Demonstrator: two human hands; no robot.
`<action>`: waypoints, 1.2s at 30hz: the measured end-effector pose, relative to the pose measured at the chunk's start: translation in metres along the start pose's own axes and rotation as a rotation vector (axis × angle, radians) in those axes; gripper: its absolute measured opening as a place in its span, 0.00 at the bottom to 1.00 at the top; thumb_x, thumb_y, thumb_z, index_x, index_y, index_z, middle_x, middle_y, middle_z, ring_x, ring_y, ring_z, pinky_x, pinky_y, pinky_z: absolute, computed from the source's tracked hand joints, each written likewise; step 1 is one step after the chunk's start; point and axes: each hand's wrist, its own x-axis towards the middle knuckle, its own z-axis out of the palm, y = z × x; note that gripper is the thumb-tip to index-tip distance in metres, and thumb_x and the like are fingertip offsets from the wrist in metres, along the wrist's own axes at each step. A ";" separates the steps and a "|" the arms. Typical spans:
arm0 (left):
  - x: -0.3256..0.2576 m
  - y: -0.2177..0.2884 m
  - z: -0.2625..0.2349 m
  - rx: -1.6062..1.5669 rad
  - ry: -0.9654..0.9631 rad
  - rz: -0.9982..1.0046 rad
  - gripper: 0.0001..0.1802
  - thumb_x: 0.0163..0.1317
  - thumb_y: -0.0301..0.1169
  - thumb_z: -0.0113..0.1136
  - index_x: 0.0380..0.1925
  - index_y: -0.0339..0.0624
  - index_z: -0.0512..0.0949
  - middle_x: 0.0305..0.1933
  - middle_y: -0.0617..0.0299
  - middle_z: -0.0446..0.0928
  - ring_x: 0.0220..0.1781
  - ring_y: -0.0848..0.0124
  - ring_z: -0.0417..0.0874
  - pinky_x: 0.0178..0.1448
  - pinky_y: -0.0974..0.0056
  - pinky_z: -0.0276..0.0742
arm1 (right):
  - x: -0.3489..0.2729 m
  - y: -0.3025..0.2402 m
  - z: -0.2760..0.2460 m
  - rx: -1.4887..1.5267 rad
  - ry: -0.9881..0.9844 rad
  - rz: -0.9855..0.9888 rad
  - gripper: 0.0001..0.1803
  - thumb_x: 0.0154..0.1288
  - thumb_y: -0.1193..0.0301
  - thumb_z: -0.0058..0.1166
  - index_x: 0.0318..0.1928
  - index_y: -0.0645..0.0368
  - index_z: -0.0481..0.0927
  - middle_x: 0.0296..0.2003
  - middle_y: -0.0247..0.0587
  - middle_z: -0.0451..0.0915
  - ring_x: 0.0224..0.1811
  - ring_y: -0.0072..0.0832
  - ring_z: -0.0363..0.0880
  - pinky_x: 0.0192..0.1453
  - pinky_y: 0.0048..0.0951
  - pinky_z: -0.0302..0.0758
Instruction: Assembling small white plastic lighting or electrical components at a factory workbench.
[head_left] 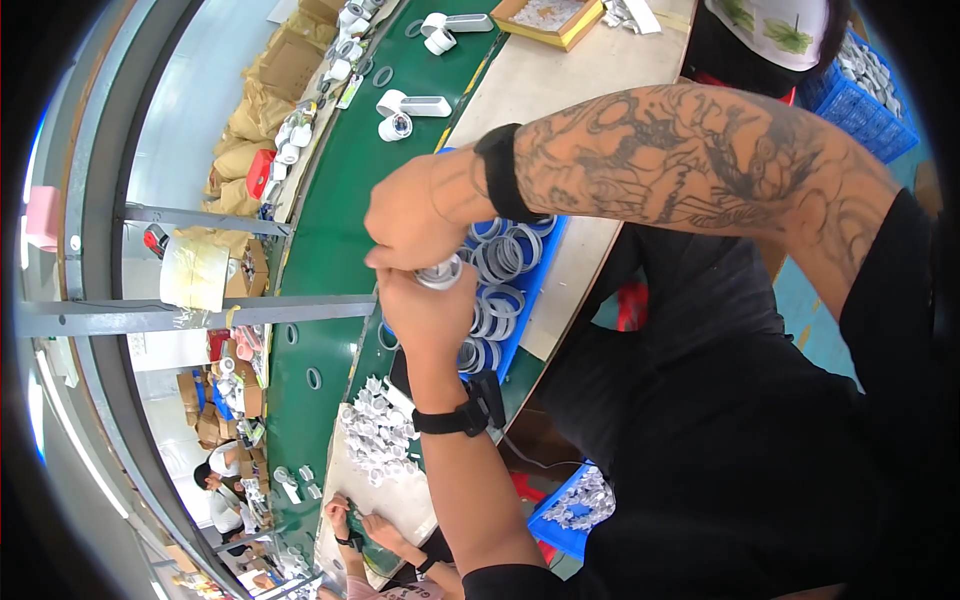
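My left hand [432, 312] is closed around a small round white-and-grey part [438, 273], whose open face shows between my hands. Pressed against it from above, my right hand [415, 215] is curled with its fingers on the same part; its fingertips are mostly hidden. Under and beside my hands lies a blue tray [540, 285] with several grey rings [500, 258] in it, some stacked. A heap of small white plastic pieces [378, 430] sits on the board near my left wrist.
A green conveyor belt [335, 220] runs past, carrying white handheld devices [413, 104] and loose rings. A grey metal post [200, 316] crosses beyond my hands. Co-worker's hands [388, 535] work at the bottom. Blue crates [885, 130] hold more parts; a yellow-edged box [572, 36] stands at the top.
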 end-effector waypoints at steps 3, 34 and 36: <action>-0.006 0.002 -0.008 -0.030 0.002 0.070 0.30 0.53 0.29 0.82 0.54 0.29 0.80 0.47 0.51 0.87 0.49 0.63 0.88 0.55 0.58 0.83 | -0.006 -0.003 -0.007 -0.011 -0.057 0.002 0.32 0.80 0.51 0.41 0.40 0.64 0.92 0.39 0.60 0.90 0.46 0.60 0.90 0.53 0.57 0.85; -0.063 0.078 -0.089 -0.273 -0.317 -0.023 0.30 0.40 0.37 0.94 0.43 0.43 0.87 0.49 0.57 0.78 0.53 0.62 0.82 0.57 0.57 0.78 | -0.185 0.002 -0.029 0.405 0.299 -0.275 0.16 0.65 0.68 0.71 0.54 0.50 0.90 0.49 0.36 0.88 0.46 0.40 0.89 0.49 0.38 0.83; -0.069 0.094 -0.073 -0.411 -0.413 0.023 0.31 0.39 0.37 0.94 0.44 0.42 0.87 0.49 0.55 0.79 0.52 0.61 0.83 0.57 0.57 0.79 | -0.177 -0.033 -0.030 0.346 0.276 -0.428 0.23 0.63 0.69 0.69 0.59 0.45 0.86 0.56 0.37 0.83 0.47 0.37 0.87 0.47 0.39 0.81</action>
